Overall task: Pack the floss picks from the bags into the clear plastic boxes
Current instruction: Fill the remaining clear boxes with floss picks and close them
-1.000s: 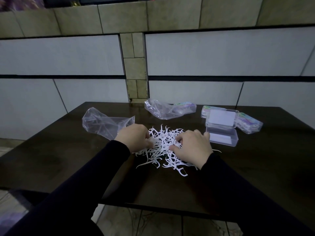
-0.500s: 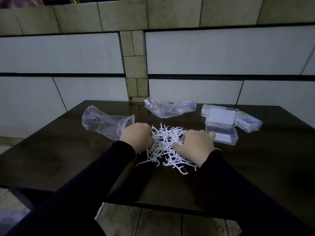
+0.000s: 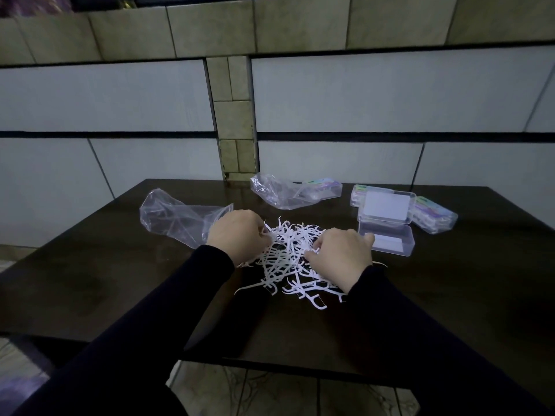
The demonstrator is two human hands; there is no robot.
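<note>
A loose heap of white floss picks (image 3: 289, 256) lies on the dark table (image 3: 450, 295). My left hand (image 3: 237, 237) sits at the heap's left edge, fingers curled into the picks. My right hand (image 3: 339, 253) sits at the right edge, fingers curled down among the picks too. An open clear plastic box (image 3: 387, 240) stands just right of my right hand, its lid (image 3: 386, 208) raised behind it. An empty clear bag (image 3: 180, 219) lies left of my left hand. What the fingertips hold is hidden.
A second clear bag (image 3: 276, 190) lies at the table's back with a filled box (image 3: 322, 186) beside it. Two more filled boxes (image 3: 434, 216) sit behind and right of the open box. A tiled wall rises behind the table. The table's front edge is near my forearms.
Both hands have crept slightly inward and forward on the heap, gathering the picks closer. The bags and boxes have not moved.
</note>
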